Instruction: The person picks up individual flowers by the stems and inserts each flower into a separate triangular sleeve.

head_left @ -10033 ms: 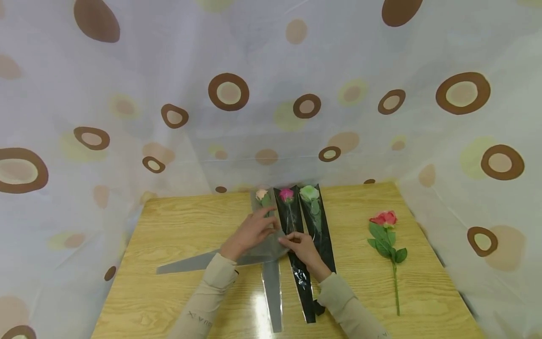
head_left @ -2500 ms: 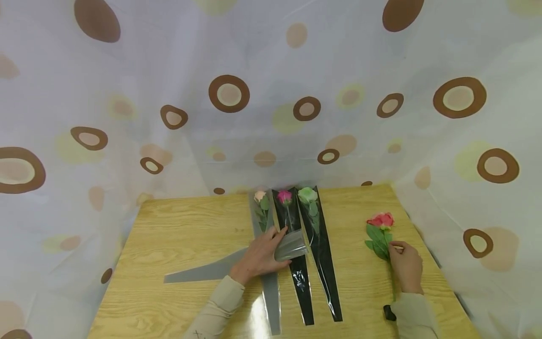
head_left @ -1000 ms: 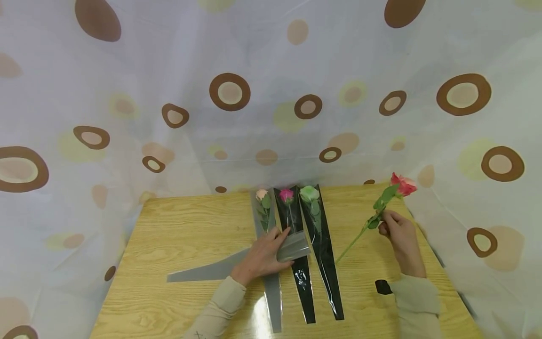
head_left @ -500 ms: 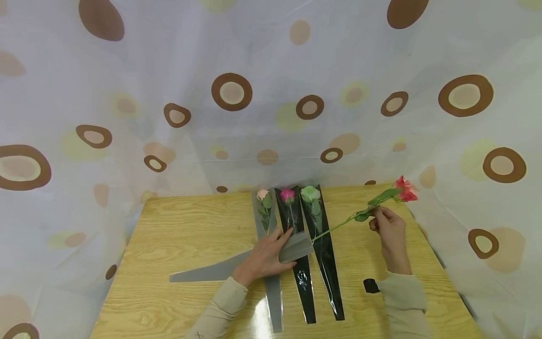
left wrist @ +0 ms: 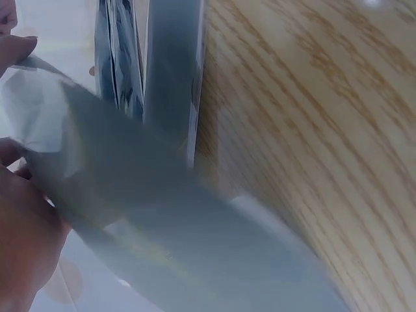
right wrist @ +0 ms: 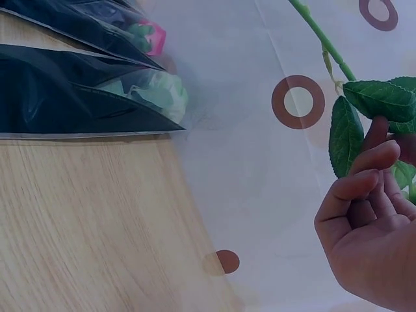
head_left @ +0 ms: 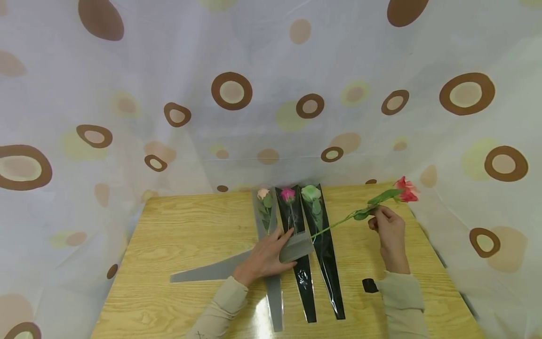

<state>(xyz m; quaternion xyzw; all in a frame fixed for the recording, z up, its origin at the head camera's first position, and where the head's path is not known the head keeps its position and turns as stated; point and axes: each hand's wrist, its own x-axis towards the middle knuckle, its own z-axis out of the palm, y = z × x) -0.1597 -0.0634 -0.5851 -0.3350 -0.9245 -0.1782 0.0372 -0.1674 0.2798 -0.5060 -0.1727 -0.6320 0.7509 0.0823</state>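
Observation:
A long grey flower sleeve lies slantwise under my left hand, its mouth facing right. My left thumb and fingers grip it near that mouth; in the left wrist view the sleeve bulges between them. My right hand pinches the stem of a pinkish-red rose just below its leaves. The bloom points up to the right and the stem slopes down left, its end right at the sleeve's mouth. In the right wrist view, green leaves overlap my curled right fingers.
Three wrapped flowers lie side by side: a peach rose in grey, a magenta rose and a pale green rose in black sleeves. A spotted curtain surrounds the wooden table. A small black object sits at my right cuff.
Ten seconds ago both hands were on the grey sleeve and the red rose lay on the table. My right hand has since lifted the rose and brought its stem left to the sleeve's mouth.

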